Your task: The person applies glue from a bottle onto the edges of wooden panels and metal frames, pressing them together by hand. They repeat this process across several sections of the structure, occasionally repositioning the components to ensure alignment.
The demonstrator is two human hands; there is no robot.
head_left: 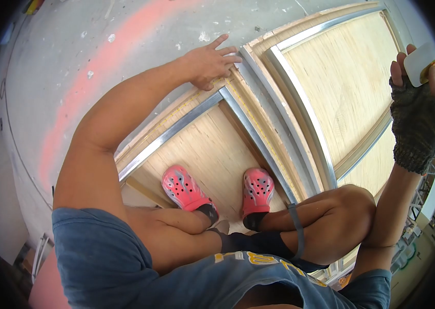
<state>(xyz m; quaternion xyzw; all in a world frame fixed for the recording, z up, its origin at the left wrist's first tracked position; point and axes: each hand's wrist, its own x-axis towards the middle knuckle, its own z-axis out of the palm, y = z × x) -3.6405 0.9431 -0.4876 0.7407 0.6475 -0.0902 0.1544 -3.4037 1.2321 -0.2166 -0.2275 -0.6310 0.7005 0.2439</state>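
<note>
Head view; steep downward; close

The grey concrete floor (140, 31) fills the upper left of the frame. A broad faded pink painted stripe (99, 67) crosses it from the top centre down toward the left, and small white paint flecks (111, 37) dot it. Lying flat on the floor, from the centre to the upper right, is a large pale wooden frame with plywood panels (341, 77), its bays edged by silver metal strips (258, 134). Two pink perforated clogs (184, 188) stand on the lower-centre plywood bay.
</note>
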